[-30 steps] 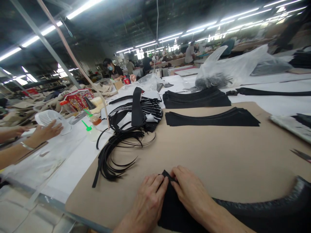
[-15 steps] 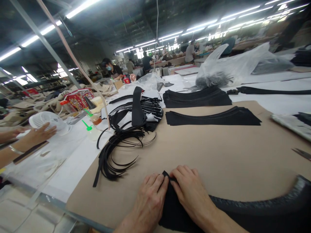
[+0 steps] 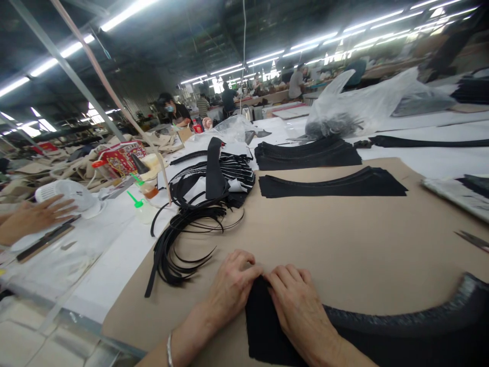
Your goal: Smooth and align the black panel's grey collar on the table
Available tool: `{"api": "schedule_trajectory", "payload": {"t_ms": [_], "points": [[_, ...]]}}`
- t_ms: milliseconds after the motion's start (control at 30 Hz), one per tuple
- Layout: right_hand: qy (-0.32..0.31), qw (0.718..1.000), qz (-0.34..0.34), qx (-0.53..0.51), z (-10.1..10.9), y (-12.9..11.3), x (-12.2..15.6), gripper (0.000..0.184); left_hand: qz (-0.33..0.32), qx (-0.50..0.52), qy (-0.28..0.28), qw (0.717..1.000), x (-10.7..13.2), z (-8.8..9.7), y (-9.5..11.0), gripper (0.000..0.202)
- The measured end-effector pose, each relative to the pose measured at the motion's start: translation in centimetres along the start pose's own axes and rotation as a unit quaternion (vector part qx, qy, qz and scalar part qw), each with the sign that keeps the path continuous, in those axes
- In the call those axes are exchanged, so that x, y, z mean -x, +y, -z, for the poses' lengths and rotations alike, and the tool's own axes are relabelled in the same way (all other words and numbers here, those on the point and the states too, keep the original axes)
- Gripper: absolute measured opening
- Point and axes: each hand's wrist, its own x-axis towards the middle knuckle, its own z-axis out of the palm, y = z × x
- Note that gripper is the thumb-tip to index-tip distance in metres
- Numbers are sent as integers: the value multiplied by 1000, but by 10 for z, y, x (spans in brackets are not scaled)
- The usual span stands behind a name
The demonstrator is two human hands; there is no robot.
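A curved black fabric-like piece (image 3: 405, 331) lies along the near edge of the brown board, its inner curved edge shinier and greyish. At that piece's left end, my left hand (image 3: 233, 283) pinches the upper corner between thumb and curled fingers. My right hand (image 3: 296, 295) rests over the same end, fingertips bent down onto its top edge close to the left thumb. Just beyond the hands, to the left, is a bundle of thin black strips (image 3: 171, 250). The exact spot under the fingertips is hidden.
Stacks of curved black pieces (image 3: 332, 183) lie on the brown board (image 3: 344, 234). Glue bottles with green tips (image 3: 141, 209) stand at left. A co-worker's hand (image 3: 38, 216) touches a white fan (image 3: 69, 193). Scissors (image 3: 471, 239) lie at right, a plastic bag (image 3: 367, 109) behind.
My left hand has shifted up and left at the corner, its wrist bracelet now showing. My right hand stays nearly in place. The co-worker's hand and the fan have moved left.
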Motion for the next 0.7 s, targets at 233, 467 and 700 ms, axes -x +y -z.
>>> {"api": "schedule_trajectory", "payload": {"t_ms": [233,467,700], "points": [[-12,1000,-4,6,3,-1,0,24,-82,-25,-56,995,-8,6,-18,26],[0,1000,21,10,6,-2,3,28,-153,-69,-93,981,-12,14,-27,24],[2,999,31,28,3,-2,4,32,-233,-142,-116,955,-11,21,-27,25]]}}
